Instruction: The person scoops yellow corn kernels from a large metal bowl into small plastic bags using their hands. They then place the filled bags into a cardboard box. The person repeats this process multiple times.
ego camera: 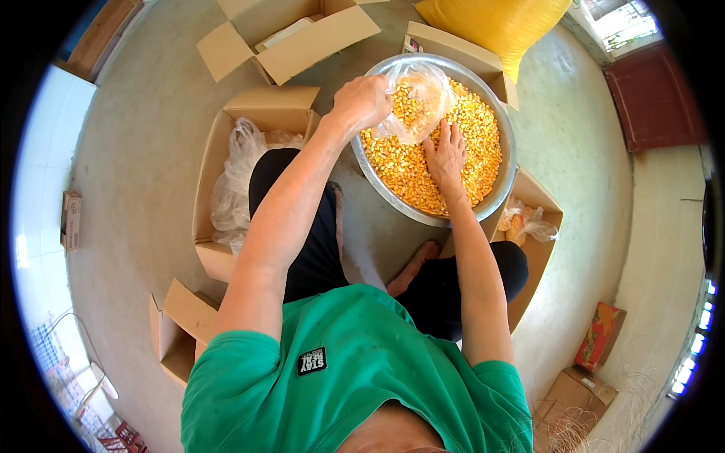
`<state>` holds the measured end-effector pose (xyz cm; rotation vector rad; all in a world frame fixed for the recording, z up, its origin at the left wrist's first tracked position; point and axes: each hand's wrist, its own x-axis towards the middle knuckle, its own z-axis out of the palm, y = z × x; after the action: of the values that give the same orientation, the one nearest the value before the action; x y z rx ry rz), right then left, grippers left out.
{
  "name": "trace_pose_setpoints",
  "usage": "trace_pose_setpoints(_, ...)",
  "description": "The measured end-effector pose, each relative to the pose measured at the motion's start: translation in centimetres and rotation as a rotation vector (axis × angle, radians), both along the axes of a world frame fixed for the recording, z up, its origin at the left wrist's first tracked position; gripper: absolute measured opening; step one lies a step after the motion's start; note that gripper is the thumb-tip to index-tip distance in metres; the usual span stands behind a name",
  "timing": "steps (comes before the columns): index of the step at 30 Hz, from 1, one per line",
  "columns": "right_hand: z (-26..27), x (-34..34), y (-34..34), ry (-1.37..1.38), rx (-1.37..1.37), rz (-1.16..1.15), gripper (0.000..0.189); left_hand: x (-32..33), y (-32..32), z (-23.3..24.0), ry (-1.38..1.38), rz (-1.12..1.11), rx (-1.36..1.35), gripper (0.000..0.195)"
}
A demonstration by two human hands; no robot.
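A large round metal basin [512,148] in front of me is filled with loose yellow corn kernels [478,141]. My left hand [365,101] grips the rim of a clear plastic bag [418,127] at the basin's left side. The bag lies over the kernels, its mouth spread, and kernels show inside or through it. Flat on the corn, just below the bag, rests my right hand [446,156], palm down with the fingers slightly apart. Whether its fingertips touch the bag is hard to tell.
An open cardboard box [207,187] with crumpled plastic bags [241,175] stands left of my knee. Another box [541,201] at the right holds tied bags of corn [518,223]. More open cartons [320,48] and a yellow sack [498,25] stand beyond.
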<state>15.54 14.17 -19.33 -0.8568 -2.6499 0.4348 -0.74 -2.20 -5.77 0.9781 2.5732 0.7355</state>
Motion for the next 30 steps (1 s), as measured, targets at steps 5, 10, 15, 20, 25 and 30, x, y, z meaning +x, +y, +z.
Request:
trace_pose_setpoints(5,0.8,0.9,-1.3,-0.038,0.026,0.043,0.065,0.3,0.1,0.5,0.013,-0.022,0.004,0.028)
trace_pose_setpoints(10,1.7,1.4,-2.6,-0.047,0.009,0.082,0.066,0.3,-0.5,0.4,0.007,-0.006,0.027,0.028)
trace_pose_setpoints(15,2.6,2.2,-3.7,-0.070,0.073,0.118,0.063,0.3,-1.0,0.3,0.015,-0.004,0.042,0.027)
trace_pose_setpoints(20,3.2,2.2,-4.2,-0.002,0.112,0.145,0.049,0.1,-1.2,0.1,0.029,-0.005,0.037,0.027)
trace_pose_setpoints(25,2.2,2.2,-3.8,0.074,0.089,0.143,0.031,0.1,-1.1,0.1,0.019,-0.002,0.036,0.026)
trace_pose_setpoints(30,2.1,1.9,-3.9,0.086,0.047,0.071,0.022,0.1,-1.2,0.2,0.014,0.005,0.032,0.025)
